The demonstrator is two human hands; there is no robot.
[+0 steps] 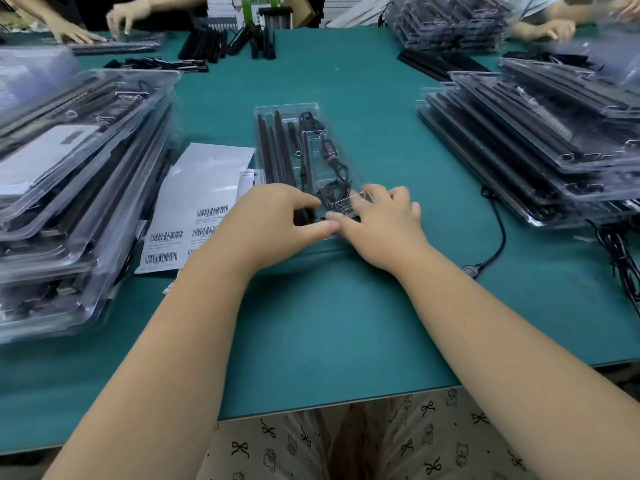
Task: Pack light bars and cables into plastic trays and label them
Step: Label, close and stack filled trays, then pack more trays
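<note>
A clear plastic tray (289,110) lies mid-table on the green mat (346,306), its long axis running away from the person, tilted slightly left at the far end; black light bars (272,150) lie along its left side, a coiled cable (334,161) on its right. Left of it, a white label sheet (194,216) carries barcodes with print too small to read. Both hands work the tray's near end: the left hand (273,220) pinches there with curled fingers and thumb, while the right hand (384,223) presses down with fingers nearly straight.
</note>
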